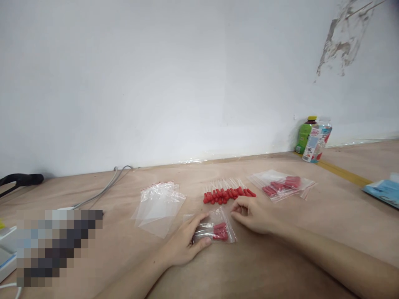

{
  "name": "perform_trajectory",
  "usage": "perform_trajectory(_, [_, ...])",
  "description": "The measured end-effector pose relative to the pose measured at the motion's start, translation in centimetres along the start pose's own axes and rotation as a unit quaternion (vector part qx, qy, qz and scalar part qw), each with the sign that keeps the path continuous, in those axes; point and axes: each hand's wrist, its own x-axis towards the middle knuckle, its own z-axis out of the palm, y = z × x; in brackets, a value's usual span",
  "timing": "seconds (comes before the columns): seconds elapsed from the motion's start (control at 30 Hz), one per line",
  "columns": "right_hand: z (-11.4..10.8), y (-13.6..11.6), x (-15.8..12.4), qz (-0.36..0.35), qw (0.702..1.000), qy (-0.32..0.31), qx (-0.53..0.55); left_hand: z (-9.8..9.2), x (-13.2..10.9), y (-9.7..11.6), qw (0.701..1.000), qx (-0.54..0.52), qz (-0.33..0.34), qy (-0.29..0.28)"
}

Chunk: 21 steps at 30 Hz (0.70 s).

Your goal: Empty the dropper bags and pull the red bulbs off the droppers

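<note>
A clear zip bag (pixel 227 226) lies on the table, with several red-ended pieces (pixel 220 231) inside. They have thin pale stems and look like small droppers. My left hand (pixel 188 241) is closed over the bag's left side, thumb in front and fingers behind. Just off the bag's right, zip-edged end is my right hand (pixel 251 214), its thumb and forefinger curled together. Whether anything is pinched there cannot be made out. Behind both hands, a row of loose red-ended pieces (pixel 222 194) lies with stems pointing toward the wall.
Flat clear bags (pixel 158 207) are stacked at left. Filled bags (pixel 280 185) lie at right. Two bottles (pixel 313 141) stand by the wall, and a blue packet (pixel 385 192) sits far right. Grey cables (pixel 109 187), a black handle (pixel 28 179) and a blurred-out patch occupy the left.
</note>
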Motion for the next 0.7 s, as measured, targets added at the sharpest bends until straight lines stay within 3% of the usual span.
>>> perform_trajectory(0.27, [2.0, 0.0, -0.8, -0.118, 0.982, -0.094, 0.113, 0.4, 0.0, -0.2, 1.000, 0.003, -0.001, 0.016])
perform_trajectory(0.4, [2.5, 0.0, -0.4, -0.102, 0.981, -0.120, 0.115, 0.7, 0.1, -0.4, 1.000, 0.005, -0.010, 0.024])
perform_trajectory(0.7, [2.7, -1.7, -0.8, -0.078, 0.990, -0.086, 0.082, 0.6, 0.2, -0.3, 1.000, 0.008, -0.006, 0.021])
